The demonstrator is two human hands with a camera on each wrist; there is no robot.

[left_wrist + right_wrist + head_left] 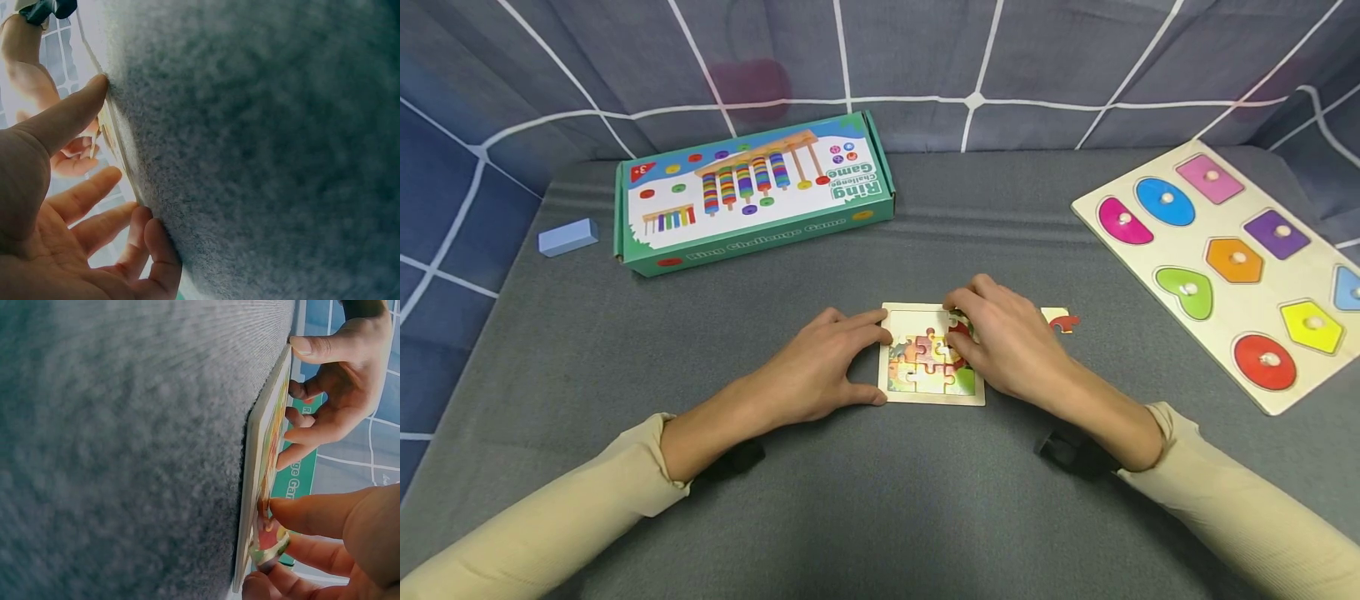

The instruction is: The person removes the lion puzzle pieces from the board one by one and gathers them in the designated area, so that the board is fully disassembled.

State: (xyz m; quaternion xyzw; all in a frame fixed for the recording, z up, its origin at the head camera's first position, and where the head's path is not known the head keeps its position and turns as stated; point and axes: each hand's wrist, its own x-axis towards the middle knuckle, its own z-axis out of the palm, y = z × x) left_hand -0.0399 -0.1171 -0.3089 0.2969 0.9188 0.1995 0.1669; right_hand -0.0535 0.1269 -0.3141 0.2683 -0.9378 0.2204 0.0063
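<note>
A small square wooden jigsaw tray (931,399) lies on the grey cloth, several colourful pieces fitted in its lower part. Bare wood shows at its upper left. My left hand (820,367) rests its thumb and fingertips along the tray's left edge, thumb at the near corner, fingers spread. At the tray's right side, my right hand (1011,342) pinches a puzzle piece (271,540) between thumb and fingers; the piece stands tilted over the tray in the right wrist view. To the right of that hand lies a loose puzzle piece (1062,320), red and cream.
A green Ring Challenge Game box (752,196) lies at the back left, with a blue block (568,237) beside it. At the right is a wooden shape board (1206,321) with knobbed pieces. A tile-patterned cloth (917,75) hangs behind.
</note>
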